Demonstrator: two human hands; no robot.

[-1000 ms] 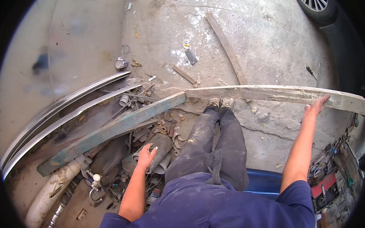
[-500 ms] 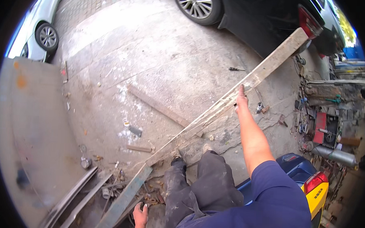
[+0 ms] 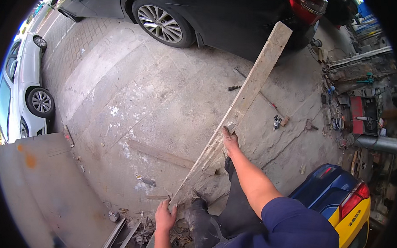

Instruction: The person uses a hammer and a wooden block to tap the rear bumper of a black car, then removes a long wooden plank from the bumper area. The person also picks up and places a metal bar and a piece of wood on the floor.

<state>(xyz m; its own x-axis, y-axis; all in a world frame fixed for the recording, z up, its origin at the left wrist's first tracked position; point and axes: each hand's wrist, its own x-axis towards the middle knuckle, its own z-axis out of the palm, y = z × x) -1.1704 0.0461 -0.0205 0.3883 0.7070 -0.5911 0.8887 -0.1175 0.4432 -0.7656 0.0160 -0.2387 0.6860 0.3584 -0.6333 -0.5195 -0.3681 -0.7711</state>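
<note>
A long, pale, dirt-marked wooden plank (image 3: 253,82) slants from near my feet up toward the dark car. Around its middle, my right hand (image 3: 230,141) is closed, with the thumb lying along the upper face. My left hand (image 3: 164,216) is at the plank's near end, its fingers and thumb on either side of the narrow edge; part of that grip is hidden. Beneath the plank, a second brown board (image 3: 159,153) lies flat on the concrete. A short wood strip (image 3: 156,196) rests on the ground close to my left fingertips.
A dark car (image 3: 238,28) stands ahead, close to the plank's far end. At left are a white car (image 3: 25,85) and a grey panel (image 3: 41,183). A hammer (image 3: 280,120) lies right of the plank. A blue-and-yellow car part (image 3: 332,196) sits beside my right arm.
My right hand has drawn the plank nearer and turned it more upright in view. My left hand has moved up from beside my leg to the plank's near end. The view has shifted.
</note>
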